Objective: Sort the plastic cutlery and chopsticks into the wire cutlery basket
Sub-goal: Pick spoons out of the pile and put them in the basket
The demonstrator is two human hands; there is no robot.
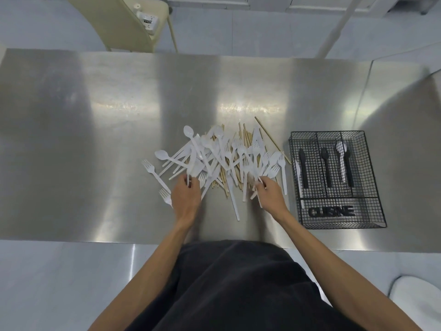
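Close to the person's dark-clothed body, the left hand [186, 195] curls its fingers round a white plastic utensil handle [188, 178] at the heap's near left edge, and the right hand [270, 193] pinches several white plastic handles [255, 187] at its near right. The heap of white plastic cutlery and tan wooden chopsticks [222, 158] lies mid-way across the brushed steel table [95, 139]. Just right of it, not touching, sits the black wire cutlery basket [346, 223], holding 1 white spoon [340, 149] in its right slot and 1 white knife [298, 177] in its left.
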